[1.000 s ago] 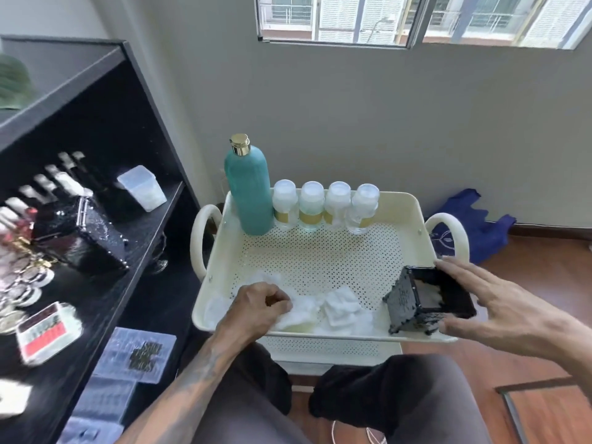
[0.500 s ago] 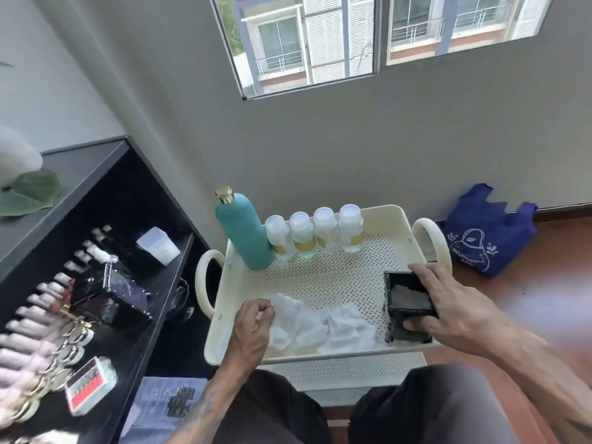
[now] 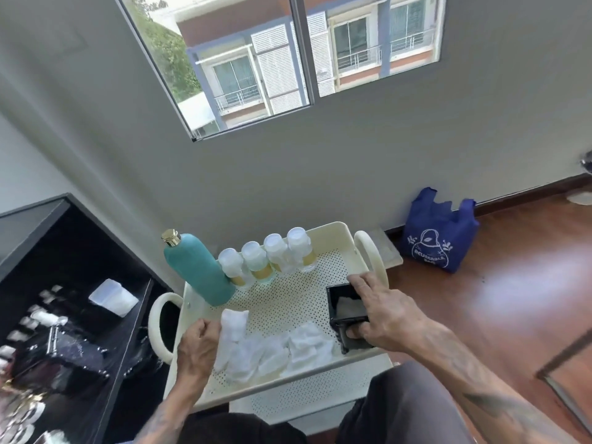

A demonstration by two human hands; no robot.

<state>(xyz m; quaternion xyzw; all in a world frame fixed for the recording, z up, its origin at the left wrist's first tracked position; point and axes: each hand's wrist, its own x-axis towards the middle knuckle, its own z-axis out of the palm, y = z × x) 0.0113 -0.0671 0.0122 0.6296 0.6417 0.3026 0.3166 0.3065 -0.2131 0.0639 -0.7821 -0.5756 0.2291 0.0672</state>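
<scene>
Left hand [image 3: 198, 347]: grip pinches one white folded cotton pad [image 3: 234, 322], held just above the loose pile of white pads [image 3: 288, 347] at 6 o'clock of the cream perforated plastic tray [image 3: 288, 299]. Right hand [image 3: 384, 318]: grip wrapped over the small black square box [image 3: 333, 299] at 4 o'clock, thumb at its near wall (probably steadying it for loading; a pad lies inside). Tall teal bottle [image 3: 198, 274] stands at 11 o'clock, apart from the work.
</scene>
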